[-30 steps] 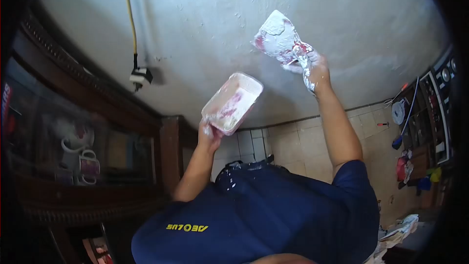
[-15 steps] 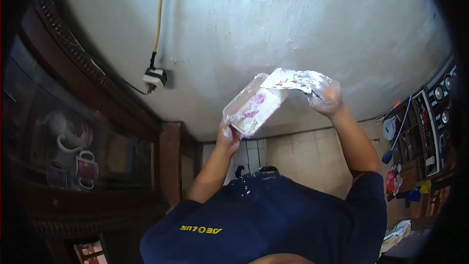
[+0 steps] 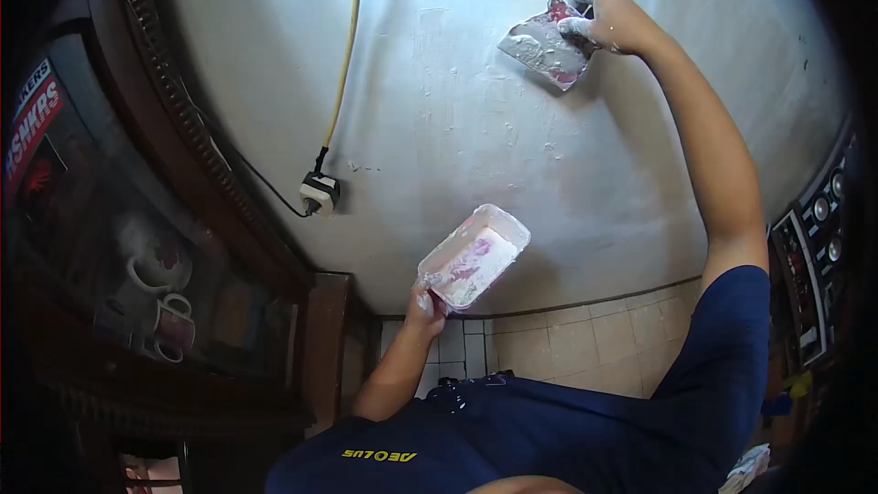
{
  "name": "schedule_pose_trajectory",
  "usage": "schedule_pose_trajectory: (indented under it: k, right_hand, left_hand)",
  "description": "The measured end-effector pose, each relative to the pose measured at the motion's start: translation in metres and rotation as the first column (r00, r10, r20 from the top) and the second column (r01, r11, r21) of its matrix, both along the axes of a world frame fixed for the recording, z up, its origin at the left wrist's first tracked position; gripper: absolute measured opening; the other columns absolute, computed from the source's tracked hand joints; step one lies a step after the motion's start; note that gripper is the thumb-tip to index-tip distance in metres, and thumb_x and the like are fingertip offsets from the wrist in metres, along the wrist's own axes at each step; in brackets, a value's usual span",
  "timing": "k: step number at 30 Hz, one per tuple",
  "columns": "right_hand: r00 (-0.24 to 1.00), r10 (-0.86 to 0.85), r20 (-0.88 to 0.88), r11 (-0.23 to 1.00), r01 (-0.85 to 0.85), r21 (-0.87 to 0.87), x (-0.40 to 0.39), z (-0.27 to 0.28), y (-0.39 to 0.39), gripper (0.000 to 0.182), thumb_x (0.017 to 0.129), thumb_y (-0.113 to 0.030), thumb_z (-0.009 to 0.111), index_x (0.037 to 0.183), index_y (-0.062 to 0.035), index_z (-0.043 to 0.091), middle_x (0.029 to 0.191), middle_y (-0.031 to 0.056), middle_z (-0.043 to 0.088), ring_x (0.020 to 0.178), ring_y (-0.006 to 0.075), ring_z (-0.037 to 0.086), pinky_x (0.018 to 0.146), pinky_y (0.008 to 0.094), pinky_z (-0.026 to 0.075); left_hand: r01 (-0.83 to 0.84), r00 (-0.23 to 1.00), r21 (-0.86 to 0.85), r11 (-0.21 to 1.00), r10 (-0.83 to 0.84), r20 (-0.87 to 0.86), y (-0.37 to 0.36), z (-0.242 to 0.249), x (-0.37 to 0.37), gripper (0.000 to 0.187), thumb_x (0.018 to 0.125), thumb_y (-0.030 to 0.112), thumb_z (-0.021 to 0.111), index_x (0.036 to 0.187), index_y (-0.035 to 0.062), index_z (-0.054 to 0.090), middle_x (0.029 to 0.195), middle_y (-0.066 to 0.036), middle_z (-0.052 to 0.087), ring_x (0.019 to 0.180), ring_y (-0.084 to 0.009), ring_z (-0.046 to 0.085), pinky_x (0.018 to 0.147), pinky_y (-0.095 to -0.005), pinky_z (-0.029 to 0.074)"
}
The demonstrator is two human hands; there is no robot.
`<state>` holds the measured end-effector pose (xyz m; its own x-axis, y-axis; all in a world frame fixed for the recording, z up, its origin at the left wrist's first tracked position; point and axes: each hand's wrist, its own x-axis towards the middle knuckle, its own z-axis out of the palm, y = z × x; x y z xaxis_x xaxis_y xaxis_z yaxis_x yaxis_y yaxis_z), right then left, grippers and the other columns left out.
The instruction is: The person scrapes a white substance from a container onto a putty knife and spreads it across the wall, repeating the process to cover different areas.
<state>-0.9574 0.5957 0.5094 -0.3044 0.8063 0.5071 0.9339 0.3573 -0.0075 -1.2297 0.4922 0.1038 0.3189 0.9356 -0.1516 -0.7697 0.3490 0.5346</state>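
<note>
My left hand (image 3: 426, 307) grips the near end of a rectangular plastic tub (image 3: 489, 252), smeared inside with white putty and pinkish patches. Up on the wall, my right hand (image 3: 611, 20) pinches a flat putty scraper (image 3: 549, 48) coated in white and reddish residue. The scraper's wide edge lies close against the pale wall (image 3: 457, 119), which carries rough ridges and small lumps of filler around it. White putty covers the fingers of my right hand.
A yellow cable (image 3: 346, 55) runs down the wall to a socket block (image 3: 319, 194) at left. A dark wooden cabinet with glass and mugs (image 3: 174, 325) stands left. Audio equipment (image 3: 819, 229) is at right. Beige floor tiles (image 3: 576, 348) show below.
My right hand has moved the scraper from the tub's rim up to the wall. The tub in my left hand appears slightly lower, and the view has shifted.
</note>
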Motion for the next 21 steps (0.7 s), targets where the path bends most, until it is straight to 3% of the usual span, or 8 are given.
schedule_pose_trajectory:
  k: [5,7,10,12,14,17,19,21]
  right_hand:
    - [0.98,0.036,0.196,0.988,-0.065,0.141,-0.021,0.012,0.018,0.022,0.068,-0.016,0.066,0.081,0.0013,0.062,0.073,0.0186,0.061,0.066,0.0298,0.057,0.065,0.0361,0.046]
    - [0.956,-0.128,0.262,0.98,0.081,0.183,-0.025,0.015,0.028,0.025,0.068,-0.017,0.066,0.084,0.0013,0.063,0.082,0.0202,0.062,0.078,0.0343,0.059,0.071,0.0378,0.047]
    - [0.938,-0.179,0.298,0.959,0.099,0.265,-0.032,0.03,0.032,0.021,0.069,-0.014,0.063,0.084,0.0003,0.063,0.08,0.0208,0.061,0.074,0.0351,0.058,0.069,0.0383,0.047]
    - [0.811,-0.303,0.501,0.911,0.093,0.401,-0.032,0.065,0.019,0.021,0.064,-0.02,0.064,0.075,-0.0009,0.065,0.073,0.0165,0.063,0.066,0.0302,0.062,0.062,0.0381,0.05]
    - [0.781,-0.445,0.437,0.859,0.235,0.455,-0.029,0.096,0.012,0.027,0.061,-0.026,0.064,0.074,-0.0023,0.065,0.078,0.0202,0.062,0.077,0.0334,0.06,0.07,0.0395,0.049]
    - [0.822,-0.417,0.388,0.831,0.171,0.53,-0.02,0.12,-0.018,0.027,0.066,-0.027,0.063,0.078,-0.0025,0.065,0.081,0.02,0.062,0.078,0.033,0.06,0.072,0.0387,0.048]
    - [0.855,-0.357,0.376,0.816,0.09,0.57,-0.017,0.122,-0.029,0.028,0.068,-0.028,0.062,0.081,-0.0032,0.065,0.082,0.0198,0.062,0.077,0.0328,0.06,0.072,0.0379,0.048]
    - [0.977,-0.122,0.173,0.965,0.077,0.25,-0.028,0.114,-0.048,0.028,0.071,-0.029,0.061,0.087,-0.0068,0.065,0.086,0.0179,0.063,0.078,0.0311,0.061,0.072,0.0356,0.048]
  left_hand:
    - [-0.038,0.993,-0.028,0.999,0.035,-0.109,-0.011,-0.002,-0.018,0.043,0.088,0.029,0.041,0.121,0.0027,0.043,0.115,-0.013,0.054,0.101,-0.0242,0.057,0.084,-0.0371,0.05]
    - [-0.08,0.99,-0.037,0.996,0.075,-0.118,-0.014,-0.001,-0.022,0.04,0.088,0.03,0.041,0.117,0.0044,0.048,0.107,-0.01,0.059,0.09,-0.0193,0.061,0.068,-0.0291,0.054]
    - [-0.061,0.992,-0.023,0.998,0.058,-0.112,-0.013,-0.012,-0.033,0.035,0.088,0.031,0.042,0.112,0.0074,0.052,0.096,-0.006,0.062,0.076,-0.0125,0.062,0.049,-0.0191,0.049]
    - [-0.106,0.986,-0.04,0.994,0.1,-0.135,-0.013,-0.013,-0.034,0.035,0.086,0.031,0.043,0.11,0.0067,0.053,0.093,-0.006,0.063,0.072,-0.0127,0.063,0.044,-0.0191,0.047]
    - [-0.186,0.966,-0.093,0.978,0.165,-0.2,-0.01,-0.012,-0.032,0.035,0.083,0.03,0.044,0.106,0.0058,0.055,0.089,-0.006,0.064,0.064,-0.0128,0.063,0.037,-0.0193,0.044]
    - [-0.266,0.954,-0.094,0.959,0.248,-0.171,-0.017,0.013,-0.017,0.036,0.084,0.03,0.044,0.107,0.0049,0.054,0.092,-0.007,0.064,0.07,-0.0146,0.064,0.042,-0.0215,0.048]
    - [-0.144,0.979,-0.007,0.99,0.142,-0.144,-0.018,0.002,-0.029,0.037,0.084,0.029,0.043,0.11,0.0041,0.052,0.097,-0.008,0.063,0.08,-0.0176,0.064,0.055,-0.0252,0.053]
    - [-0.159,0.983,-0.036,0.987,0.155,-0.098,-0.018,0.002,-0.023,0.039,0.085,0.03,0.043,0.113,0.0038,0.051,0.101,-0.009,0.062,0.086,-0.0194,0.063,0.065,-0.0279,0.054]
